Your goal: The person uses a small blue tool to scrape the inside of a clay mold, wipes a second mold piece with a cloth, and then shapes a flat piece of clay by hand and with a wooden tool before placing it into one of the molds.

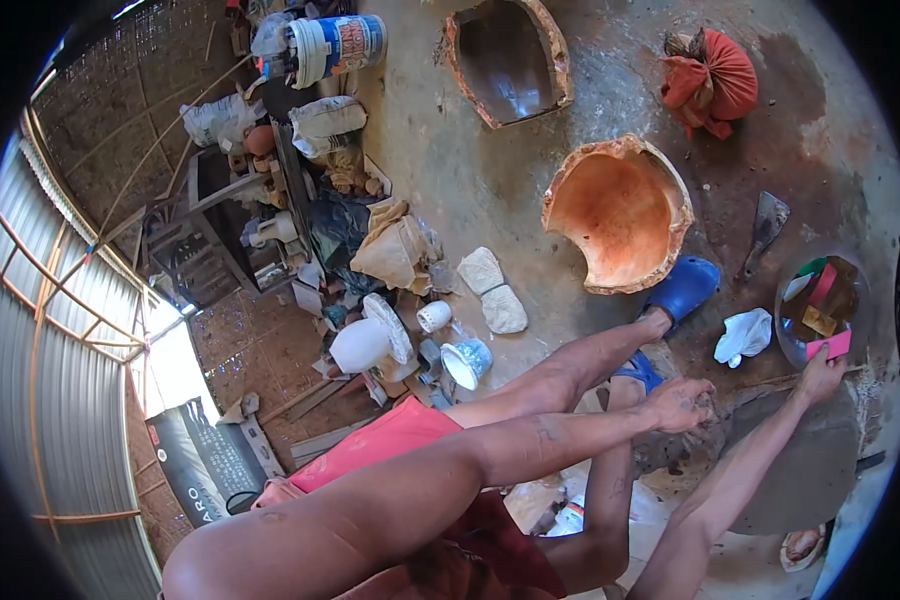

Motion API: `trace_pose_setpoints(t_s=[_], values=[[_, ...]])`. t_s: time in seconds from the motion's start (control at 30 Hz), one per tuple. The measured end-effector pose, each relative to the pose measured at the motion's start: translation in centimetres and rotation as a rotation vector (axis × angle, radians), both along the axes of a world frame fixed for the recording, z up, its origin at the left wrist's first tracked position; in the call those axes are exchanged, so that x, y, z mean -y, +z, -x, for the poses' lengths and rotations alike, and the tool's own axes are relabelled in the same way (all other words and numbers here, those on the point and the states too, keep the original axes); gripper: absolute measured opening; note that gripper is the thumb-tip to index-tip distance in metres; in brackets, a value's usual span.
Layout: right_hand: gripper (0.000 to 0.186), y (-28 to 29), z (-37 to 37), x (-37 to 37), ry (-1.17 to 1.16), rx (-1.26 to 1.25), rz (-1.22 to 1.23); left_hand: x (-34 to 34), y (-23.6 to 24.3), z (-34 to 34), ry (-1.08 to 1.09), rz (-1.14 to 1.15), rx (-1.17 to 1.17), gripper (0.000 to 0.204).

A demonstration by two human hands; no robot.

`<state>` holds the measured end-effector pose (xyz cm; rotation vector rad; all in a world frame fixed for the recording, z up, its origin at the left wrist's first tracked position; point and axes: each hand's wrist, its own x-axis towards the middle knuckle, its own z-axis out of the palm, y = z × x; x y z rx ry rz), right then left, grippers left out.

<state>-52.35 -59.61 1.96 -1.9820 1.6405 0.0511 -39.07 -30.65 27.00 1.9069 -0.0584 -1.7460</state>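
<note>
My right hand (823, 376) pinches a flat pink rectangular piece (834, 345) at the rim of a round clear tub (788, 352). Brownish water is in the tub, with a green and white piece, a reddish-pink strip (823, 285) and a tan block (819, 321). My clay-smeared left hand (682, 405) is held near my shin and blue sandal, its fingers curled; what they hold, if anything, is hidden. Below and between both hands lies a grey, flat, rounded slab (800, 465). A crumpled white plastic bag (744, 337) lies left of the tub.
Ahead stand a broken-rimmed orange clay bowl (620, 215), a second rough-edged vessel (510, 60) and a tied red cloth bundle (715, 82). A flat-bladed scraper (767, 235) lies beyond the tub. To the left are white cups (467, 363), bags, a paint bucket (340, 48) and wooden frames.
</note>
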Motion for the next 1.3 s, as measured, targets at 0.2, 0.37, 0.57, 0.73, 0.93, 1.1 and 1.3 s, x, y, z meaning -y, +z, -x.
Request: trace_pose_setpoints(t_s=[0.2,0.37,0.57,0.73,0.93,1.1,1.3], values=[[0.040,8.0,3.7,0.2,-0.177,0.400,-0.160,4.6,-0.9,3.4,0.080,0.069,-0.019,0.049],[0.026,17.7,0.1,-4.9,-0.114,0.108,-0.093,1.3,-2.9,3.9,-0.054,0.029,-0.078,0.050],[0.010,24.6,10.8,3.4,-0.433,0.237,0.189,7.5,-2.0,6.3,0.126,0.038,-0.150,0.057],[0.010,22.0,26.6,12.3,-0.276,-0.165,0.490,13.3,-4.9,10.7,0.133,0.273,-0.141,0.074],[0.019,15.7,29.3,15.1,-0.053,-0.381,0.456,27.3,-9.5,15.3,0.095,0.521,0.093,0.081],[0.011,16.7,17.3,10.5,0.042,-0.121,0.316,29.9,-11.0,15.8,0.185,0.532,-0.105,0.081],[0.017,17.4,12.4,6.6,0.309,0.158,0.215,28.9,-13.7,14.7,0.326,0.528,-0.351,0.086]])
